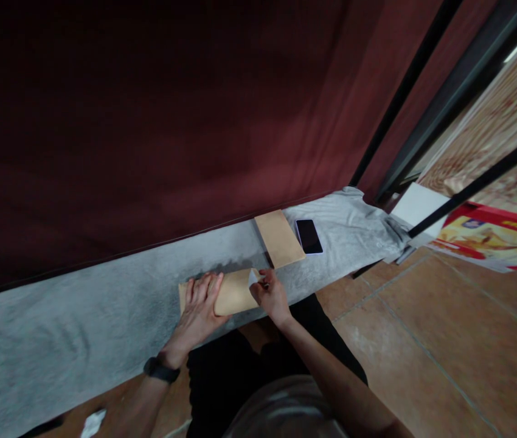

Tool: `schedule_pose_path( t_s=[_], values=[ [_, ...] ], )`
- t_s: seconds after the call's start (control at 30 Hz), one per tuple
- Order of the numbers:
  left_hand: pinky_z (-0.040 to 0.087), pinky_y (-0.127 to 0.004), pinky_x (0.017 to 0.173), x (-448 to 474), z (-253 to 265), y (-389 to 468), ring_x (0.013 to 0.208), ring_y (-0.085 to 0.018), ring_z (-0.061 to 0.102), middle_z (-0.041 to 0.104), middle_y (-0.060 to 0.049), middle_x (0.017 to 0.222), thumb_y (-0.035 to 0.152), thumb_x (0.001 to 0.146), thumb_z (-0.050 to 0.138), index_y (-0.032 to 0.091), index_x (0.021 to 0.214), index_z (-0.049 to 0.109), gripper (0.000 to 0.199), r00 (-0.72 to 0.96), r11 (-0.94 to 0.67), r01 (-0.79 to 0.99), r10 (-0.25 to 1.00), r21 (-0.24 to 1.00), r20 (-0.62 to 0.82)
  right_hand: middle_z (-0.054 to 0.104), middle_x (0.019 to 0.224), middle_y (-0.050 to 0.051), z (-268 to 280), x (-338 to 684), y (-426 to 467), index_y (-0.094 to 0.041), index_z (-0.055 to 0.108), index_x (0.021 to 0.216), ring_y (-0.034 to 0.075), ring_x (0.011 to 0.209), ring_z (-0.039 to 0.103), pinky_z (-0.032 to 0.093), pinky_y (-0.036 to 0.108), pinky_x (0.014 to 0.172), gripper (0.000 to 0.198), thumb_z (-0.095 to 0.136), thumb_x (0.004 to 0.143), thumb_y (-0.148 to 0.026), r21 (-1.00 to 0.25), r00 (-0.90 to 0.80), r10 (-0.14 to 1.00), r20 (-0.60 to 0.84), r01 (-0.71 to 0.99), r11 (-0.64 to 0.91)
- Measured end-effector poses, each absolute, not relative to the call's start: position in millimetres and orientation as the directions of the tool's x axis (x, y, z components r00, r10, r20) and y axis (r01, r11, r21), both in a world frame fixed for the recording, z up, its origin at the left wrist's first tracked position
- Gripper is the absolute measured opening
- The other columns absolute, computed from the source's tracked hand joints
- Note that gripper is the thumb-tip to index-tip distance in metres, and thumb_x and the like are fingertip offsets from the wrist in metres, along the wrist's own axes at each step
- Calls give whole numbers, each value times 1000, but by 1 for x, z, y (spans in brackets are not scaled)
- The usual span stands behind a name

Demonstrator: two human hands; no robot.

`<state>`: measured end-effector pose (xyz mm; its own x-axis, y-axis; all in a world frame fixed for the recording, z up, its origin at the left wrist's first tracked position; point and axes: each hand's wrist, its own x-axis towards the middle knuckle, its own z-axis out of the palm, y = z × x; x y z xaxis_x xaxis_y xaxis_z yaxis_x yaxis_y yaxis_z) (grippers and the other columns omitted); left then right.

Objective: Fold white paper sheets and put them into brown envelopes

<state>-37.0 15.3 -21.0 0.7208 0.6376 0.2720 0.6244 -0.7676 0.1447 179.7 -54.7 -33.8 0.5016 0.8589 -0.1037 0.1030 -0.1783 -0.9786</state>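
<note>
A brown paper envelope (pixel 236 293) lies lengthwise near the front edge of the grey cloth-covered bench. My left hand (pixel 201 304) rests flat on its left part, fingers stretched out and thumb apart. At the envelope's right end, my right hand (pixel 270 295) is closed in a pinch on its edge. A small white pointed piece (pixel 253 277) shows beside those fingers; whether it is the envelope's inside or a separate paper I cannot tell. Behind and to the right lies a second brown envelope (pixel 280 238), just beyond my right hand.
A phone (pixel 309 236) with a dark screen lies right of the second envelope. The grey cloth (pixel 117 292) covers the narrow bench against a dark red curtain (pixel 185 170). Black poles (pixel 404 91) and a red-yellow printed box (pixel 491 237) stand at the right, above the tiled floor (pixel 423 340).
</note>
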Motion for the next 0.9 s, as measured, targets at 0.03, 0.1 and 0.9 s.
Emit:
schedule_pose_path(
  t_s=[0.03, 0.1, 0.9],
  values=[
    [15, -61, 119, -38, -21, 16, 146, -40, 30, 37, -21, 155, 51, 76, 72, 19, 157, 18, 103, 720, -767, 622, 640, 160, 268, 65, 72, -2, -35, 180, -53, -21, 62, 89, 15, 69, 60, 48, 26, 67, 18, 59, 72, -24, -983, 492, 859, -142, 30, -179],
    [13, -64, 119, -39, -22, 13, 148, -41, 23, 27, -21, 161, 57, 76, 72, 20, 157, 18, 104, 680, -739, 636, 673, 223, 291, 62, 67, -3, -39, 179, -50, -22, 60, 75, 14, 64, 57, 46, 24, 60, 9, 61, 68, -26, -972, 487, 842, -230, -146, -182],
    [51, -21, 50, 24, -37, -19, 60, -12, 66, 70, -1, 79, 15, 75, 70, 18, 87, 62, 14, 15, 493, -187, 866, 850, -499, 67, 68, 0, -52, 157, -45, -20, 60, 80, 17, 59, 64, 55, 28, 55, 27, 66, 64, -40, -872, 357, 847, -394, -435, -222]
  ],
)
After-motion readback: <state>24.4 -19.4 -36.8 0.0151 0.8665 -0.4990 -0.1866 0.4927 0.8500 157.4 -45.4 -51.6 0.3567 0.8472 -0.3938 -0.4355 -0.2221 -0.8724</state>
